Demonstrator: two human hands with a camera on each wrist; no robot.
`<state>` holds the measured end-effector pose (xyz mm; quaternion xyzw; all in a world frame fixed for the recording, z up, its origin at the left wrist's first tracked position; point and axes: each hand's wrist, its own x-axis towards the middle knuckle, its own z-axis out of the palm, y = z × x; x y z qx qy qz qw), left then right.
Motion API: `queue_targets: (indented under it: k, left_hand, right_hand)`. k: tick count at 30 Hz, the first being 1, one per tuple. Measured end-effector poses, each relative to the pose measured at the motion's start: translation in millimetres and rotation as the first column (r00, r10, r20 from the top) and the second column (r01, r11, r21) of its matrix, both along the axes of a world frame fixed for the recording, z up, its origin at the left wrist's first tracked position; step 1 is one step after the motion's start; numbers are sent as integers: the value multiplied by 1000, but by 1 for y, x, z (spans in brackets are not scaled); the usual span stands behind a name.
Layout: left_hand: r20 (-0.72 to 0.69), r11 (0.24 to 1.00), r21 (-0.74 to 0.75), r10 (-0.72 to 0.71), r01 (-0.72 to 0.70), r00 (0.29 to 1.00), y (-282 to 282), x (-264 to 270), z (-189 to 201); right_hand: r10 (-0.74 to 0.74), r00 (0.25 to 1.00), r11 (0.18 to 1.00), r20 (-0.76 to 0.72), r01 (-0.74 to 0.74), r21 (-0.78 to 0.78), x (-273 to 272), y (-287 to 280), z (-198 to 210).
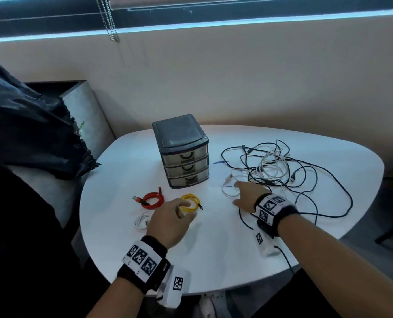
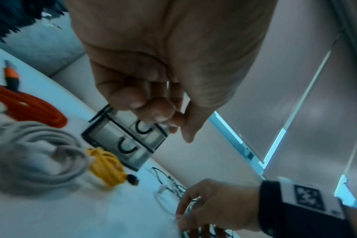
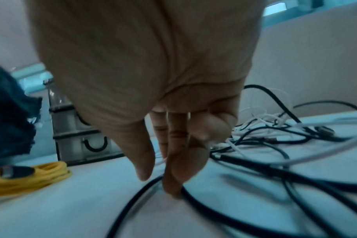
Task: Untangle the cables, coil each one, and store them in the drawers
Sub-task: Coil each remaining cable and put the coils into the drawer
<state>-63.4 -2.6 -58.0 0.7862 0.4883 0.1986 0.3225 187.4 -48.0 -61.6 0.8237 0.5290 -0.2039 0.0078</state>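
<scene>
At the far left a dark crumpled cloth (image 1: 30,134) lies over a grey seat beside the white desk (image 1: 214,253), whose smooth, rounded top would let cables slide freely. On its near-left part lie three finished coils: a red cable (image 1: 153,199), a white coil (image 1: 142,221) and a yellow cable (image 1: 191,202), all light and springy, likely to unwind unless lifted by the whole loop. The left hand (image 1: 170,222) hovers over the yellow coil, its fingers (image 2: 153,111) loosely curled and holding nothing. Behind stands the small drawer unit (image 1: 181,152), its three drawers closed; being light plastic, it may shift when a handle is pulled. To the right, the right hand (image 1: 250,198) reaches down with straight fingers (image 3: 173,177) close together, touching a black cable (image 3: 137,198) at the edge of the tangle (image 1: 278,171) of black and white leads. These look limp and prone to snagging; a plug end seems the best hold. Behind runs a beige wall beneath a window.
</scene>
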Motion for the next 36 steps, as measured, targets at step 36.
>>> queue_targets:
  k: [36]
  left_hand:
    - [778,983,-74,-47,166,627,-11,37,169]
  right_hand:
    - [-345,939,101,-2,39,994,126,-34,340]
